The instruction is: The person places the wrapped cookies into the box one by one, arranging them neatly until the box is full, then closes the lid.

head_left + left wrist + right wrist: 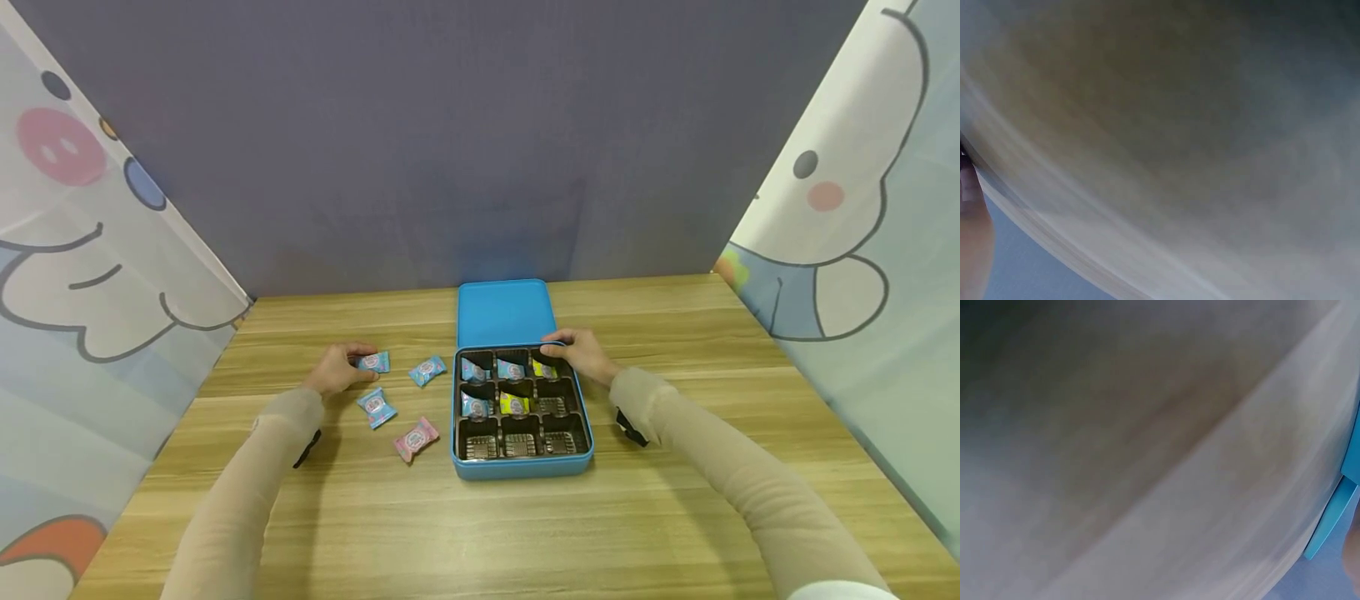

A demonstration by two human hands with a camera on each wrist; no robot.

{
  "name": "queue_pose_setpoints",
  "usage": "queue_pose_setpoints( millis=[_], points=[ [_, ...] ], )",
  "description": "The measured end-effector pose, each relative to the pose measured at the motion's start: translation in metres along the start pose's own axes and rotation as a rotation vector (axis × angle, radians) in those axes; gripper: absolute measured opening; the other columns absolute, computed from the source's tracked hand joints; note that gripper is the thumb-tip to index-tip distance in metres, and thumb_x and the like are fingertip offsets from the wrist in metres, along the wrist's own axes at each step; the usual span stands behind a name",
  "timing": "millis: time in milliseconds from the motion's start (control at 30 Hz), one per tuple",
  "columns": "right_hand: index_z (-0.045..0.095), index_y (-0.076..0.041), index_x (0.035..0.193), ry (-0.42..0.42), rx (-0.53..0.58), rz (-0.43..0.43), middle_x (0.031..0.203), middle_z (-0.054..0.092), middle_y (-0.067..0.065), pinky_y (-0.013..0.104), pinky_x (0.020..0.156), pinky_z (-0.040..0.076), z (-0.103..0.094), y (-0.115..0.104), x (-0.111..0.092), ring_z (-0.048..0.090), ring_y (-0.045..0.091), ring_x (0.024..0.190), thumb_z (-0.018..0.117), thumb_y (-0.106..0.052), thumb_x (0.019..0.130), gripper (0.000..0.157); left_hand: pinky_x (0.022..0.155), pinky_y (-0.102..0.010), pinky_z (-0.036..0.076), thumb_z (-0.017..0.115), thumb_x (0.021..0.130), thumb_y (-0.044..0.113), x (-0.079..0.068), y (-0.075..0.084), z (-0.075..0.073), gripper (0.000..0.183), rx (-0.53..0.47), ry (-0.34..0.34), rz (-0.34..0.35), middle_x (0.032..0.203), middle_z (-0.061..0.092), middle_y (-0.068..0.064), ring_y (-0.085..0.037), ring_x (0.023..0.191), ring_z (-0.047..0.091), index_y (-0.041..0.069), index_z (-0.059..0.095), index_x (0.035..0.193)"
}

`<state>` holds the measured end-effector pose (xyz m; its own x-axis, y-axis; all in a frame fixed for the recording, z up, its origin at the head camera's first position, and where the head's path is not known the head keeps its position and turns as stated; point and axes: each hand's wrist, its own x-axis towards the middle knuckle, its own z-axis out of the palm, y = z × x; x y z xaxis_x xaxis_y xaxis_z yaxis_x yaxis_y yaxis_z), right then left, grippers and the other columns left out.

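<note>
My left hand (pixel 339 367) is at the left of the table, its thumb and fingers round the left end of a blue wrapped candy (pixel 374 362). Two more blue candies, one nearer (pixel 377 407) and one to the right (pixel 427 370), lie close by with a pink candy (pixel 416 439). A blue tin box (pixel 522 469) stands with its lid folded back. My right hand (pixel 585 354) grips its back right corner, thumb over the rim. Blue and yellow candies sit in the tray's back and middle rows; ribbed bottoms show in the front row and middle-right compartment.
The opened lid (pixel 504 312) lies behind the box, towards a dark grey panel (pixel 405 150). Cartoon-printed curtains (pixel 847 250) hang on both sides of the wooden table (pixel 480 542). Sleeve cloth fills most of both wrist views.
</note>
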<state>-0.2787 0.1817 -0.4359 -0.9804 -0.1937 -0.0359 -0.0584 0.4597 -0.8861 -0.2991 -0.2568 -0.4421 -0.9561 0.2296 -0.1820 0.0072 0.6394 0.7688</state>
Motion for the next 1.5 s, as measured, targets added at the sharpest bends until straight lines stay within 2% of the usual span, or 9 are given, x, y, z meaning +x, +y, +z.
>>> queue_pose_setpoints(
  millis=[300, 500, 833, 1100, 1333, 1500],
  points=[
    [0.063, 0.0, 0.114, 0.01, 0.004, -0.006, 0.124, 0.055, 0.019, 0.044, 0.1, 0.041, 0.0, 0.0, 0.0, 0.046, 0.034, 0.12, 0.063, -0.019, 0.087, 0.033, 0.081, -0.031, 0.045, 0.076, 0.076, 0.025, 0.0, 0.001, -0.001, 0.053, 0.022, 0.036, -0.043, 0.122, 0.054, -0.012, -0.025, 0.099, 0.048, 0.008, 0.057, 0.123],
    [0.063, 0.0, 0.115, 0.01, 0.003, -0.011, 0.123, 0.056, 0.019, 0.044, 0.099, 0.042, 0.0, 0.0, -0.001, 0.047, 0.034, 0.119, 0.064, -0.021, 0.087, 0.035, 0.075, -0.03, 0.044, 0.076, 0.075, 0.028, -0.001, 0.002, -0.001, 0.053, 0.045, 0.044, -0.032, 0.116, 0.056, -0.013, -0.024, 0.092, 0.047, 0.007, 0.059, 0.121],
    [0.063, 0.0, 0.114, 0.011, 0.017, -0.007, 0.124, 0.055, 0.018, 0.042, 0.099, 0.041, 0.0, 0.0, -0.002, 0.046, 0.034, 0.119, 0.064, -0.021, 0.087, 0.034, 0.079, -0.031, 0.045, 0.075, 0.076, 0.029, -0.001, 0.002, -0.002, 0.052, 0.043, 0.041, -0.04, 0.122, 0.055, -0.013, -0.025, 0.097, 0.048, 0.008, 0.059, 0.121],
    [0.063, -0.002, 0.114, 0.007, 0.001, -0.005, 0.124, 0.055, 0.018, 0.043, 0.099, 0.042, 0.0, -0.001, -0.002, 0.047, 0.034, 0.119, 0.064, -0.021, 0.087, 0.033, 0.075, -0.03, 0.046, 0.073, 0.078, 0.029, -0.006, 0.011, -0.007, 0.048, 0.126, 0.075, 0.014, 0.12, 0.058, -0.013, -0.024, 0.093, 0.051, 0.007, 0.06, 0.119],
    [0.063, -0.002, 0.115, 0.002, 0.012, 0.0, 0.128, 0.052, 0.018, 0.044, 0.101, 0.04, 0.0, -0.001, -0.002, 0.044, 0.034, 0.122, 0.064, -0.022, 0.086, 0.035, 0.073, -0.028, 0.046, 0.072, 0.078, 0.036, -0.007, 0.02, -0.008, 0.053, 0.099, 0.084, 0.016, 0.115, 0.059, -0.013, -0.023, 0.09, 0.05, 0.008, 0.059, 0.12],
    [0.062, -0.001, 0.115, -0.007, 0.017, 0.006, 0.128, 0.052, 0.018, 0.045, 0.1, 0.04, -0.001, 0.0, -0.001, 0.044, 0.035, 0.122, 0.064, -0.023, 0.086, 0.036, 0.076, -0.029, 0.049, 0.072, 0.078, 0.036, -0.009, 0.025, -0.007, 0.052, 0.098, 0.082, 0.017, 0.112, 0.06, -0.012, -0.023, 0.093, 0.053, 0.008, 0.059, 0.12]
  ],
)
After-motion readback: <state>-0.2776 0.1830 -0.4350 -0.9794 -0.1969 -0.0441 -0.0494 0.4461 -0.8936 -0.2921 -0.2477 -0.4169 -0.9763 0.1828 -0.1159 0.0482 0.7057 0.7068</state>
